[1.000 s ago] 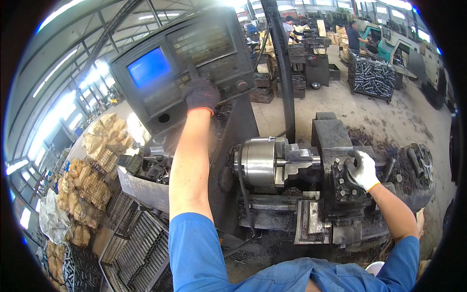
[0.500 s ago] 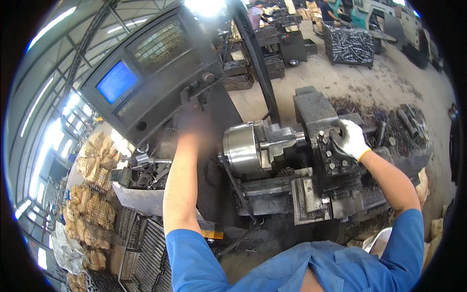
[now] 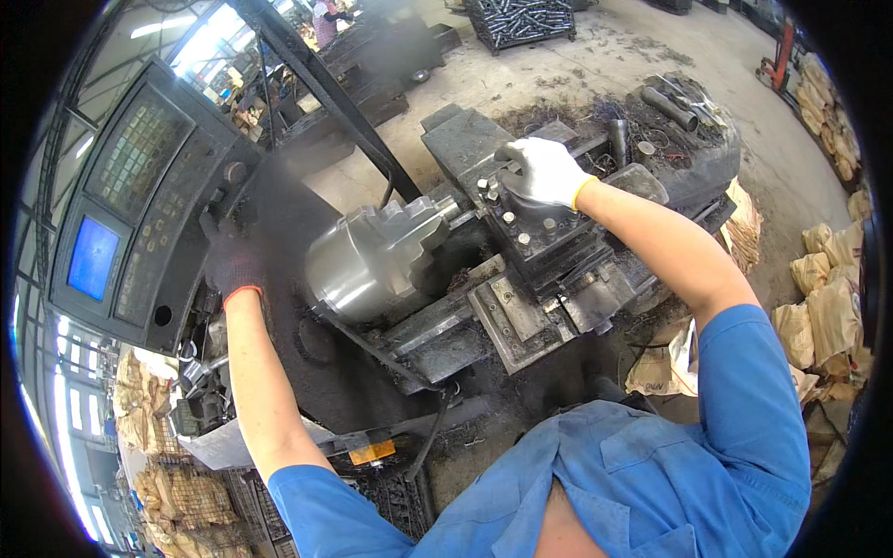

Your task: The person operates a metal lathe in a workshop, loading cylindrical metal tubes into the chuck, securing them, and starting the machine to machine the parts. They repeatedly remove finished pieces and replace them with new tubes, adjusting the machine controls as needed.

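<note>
My left hand [image 3: 233,256], in a dark knit glove with a red cuff, is raised at the lower edge of the control panel [image 3: 153,200]. One finger stretches up toward the panel's knobs; a dark smear in the picture blurs part of the hand. My right hand [image 3: 547,175] wears a white glove with a yellow cuff. Its fingers and thumb curl over the top of the lathe's bolted tool post [image 3: 530,219]. Between my hands is a steel chuck [image 3: 358,270] with stepped jaws [image 3: 405,223]. A short metal rod [image 3: 448,206] sticks out of the jaws toward the tool post.
Dark chips and metal tubes [image 3: 670,110] lie on the machine bed's far right. A slanting black post [image 3: 330,107] rises behind the chuck. A crate of metal parts [image 3: 521,23] stands at the back. Brown sacks [image 3: 833,298] are piled at the right, others [image 3: 181,493] at the lower left.
The view has swung right, so the machine sits farther left. The chuck's face now looks smoother and smeared, as if turning. My left hand remains by the panel, my right on the tool post.
</note>
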{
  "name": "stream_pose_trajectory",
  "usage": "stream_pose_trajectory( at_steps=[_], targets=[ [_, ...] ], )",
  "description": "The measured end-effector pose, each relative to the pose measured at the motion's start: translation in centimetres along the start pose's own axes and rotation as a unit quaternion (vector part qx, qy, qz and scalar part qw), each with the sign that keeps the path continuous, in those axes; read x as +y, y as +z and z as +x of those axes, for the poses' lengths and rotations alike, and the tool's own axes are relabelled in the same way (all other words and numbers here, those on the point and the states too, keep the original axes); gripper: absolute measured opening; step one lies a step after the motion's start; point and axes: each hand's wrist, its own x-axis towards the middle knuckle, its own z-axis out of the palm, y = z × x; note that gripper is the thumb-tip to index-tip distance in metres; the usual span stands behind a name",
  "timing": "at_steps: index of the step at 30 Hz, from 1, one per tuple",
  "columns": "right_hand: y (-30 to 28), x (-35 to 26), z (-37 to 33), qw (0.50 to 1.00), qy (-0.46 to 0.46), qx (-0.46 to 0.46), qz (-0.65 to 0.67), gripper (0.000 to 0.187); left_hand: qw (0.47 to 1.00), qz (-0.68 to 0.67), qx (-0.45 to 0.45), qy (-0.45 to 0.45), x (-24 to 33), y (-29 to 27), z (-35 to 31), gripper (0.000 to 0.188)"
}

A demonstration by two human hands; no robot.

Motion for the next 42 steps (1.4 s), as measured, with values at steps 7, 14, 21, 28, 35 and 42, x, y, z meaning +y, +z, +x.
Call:
stream_pose_trajectory(
  at_steps=[7,14,21,28,35,42],
  targets=[
    [0.5,0.6,0.6,1.0,-0.009,0.005,-0.003,0.032,0.992,-0.096,0.082,0.013,3.1,-5.4,-4.9,0.046],
    [1.2,0.7,1.6,0.999,-0.006,-0.03,-0.01,0.033,0.848,-0.514,0.07,0.109,9.6,-9.7,-31.0,0.019],
    [1.9,0.6,1.8,0.999,0.001,-0.04,-0.032,0.039,0.768,-0.453,-0.39,-0.231,10.7,2.6,-61.1,0.029],
    [1.7,-0.9,2.2,0.995,0.021,-0.09,-0.02,0.04,0.675,-0.255,-0.635,-0.273,1.9,6.8,-86.7,0.037],
    [2.5,-0.2,1.9,0.999,-0.002,-0.026,-0.024,0.034,0.753,-0.237,-0.613,-0.022,1.5,9.2,-88.8,0.043],
    [1.8,-0.7,1.8,0.997,0.02,-0.061,-0.029,0.031,0.627,-0.362,-0.643,-0.251,0.3,13.1,-83.6,0.043]
  ],
)
